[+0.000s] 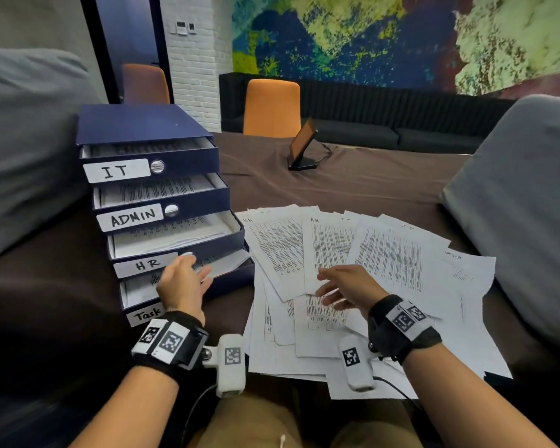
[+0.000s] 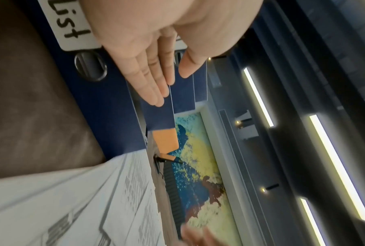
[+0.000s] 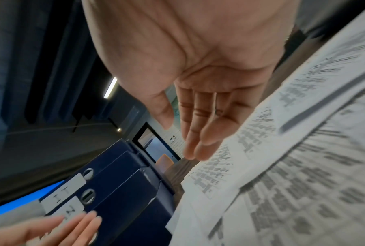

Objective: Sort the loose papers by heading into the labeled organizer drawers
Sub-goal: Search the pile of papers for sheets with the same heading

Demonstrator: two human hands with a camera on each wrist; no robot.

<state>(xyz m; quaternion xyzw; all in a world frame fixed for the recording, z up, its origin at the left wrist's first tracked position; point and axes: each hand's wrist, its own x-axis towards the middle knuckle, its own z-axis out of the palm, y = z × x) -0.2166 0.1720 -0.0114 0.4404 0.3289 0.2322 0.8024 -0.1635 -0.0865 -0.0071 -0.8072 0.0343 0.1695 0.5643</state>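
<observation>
A dark blue organizer (image 1: pixel 143 124) stands at the left with drawers labelled IT (image 1: pixel 117 171), ADMIN (image 1: pixel 131 218), HR (image 1: pixel 146 265) and Task (image 1: pixel 146 315). All are pulled out part way, with sheets inside. Loose printed papers (image 1: pixel 388 260) are fanned over the brown cloth to its right, some headed HR or IT. My left hand (image 1: pixel 191 270) hovers with straight fingers before the HR and Task drawer fronts, holding nothing; whether it touches them is unclear. My right hand (image 1: pixel 328 286) floats relaxed and empty just above the papers (image 3: pixel 293 166).
Grey cushions (image 1: pixel 524 202) flank the table on both sides. A small tablet on a stand (image 1: pixel 303 150) sits further back in the middle, with an orange chair (image 1: pixel 270 108) behind it. The Task drawer's round knob (image 2: pixel 91 67) lies just left of my left fingers (image 2: pixel 152 79).
</observation>
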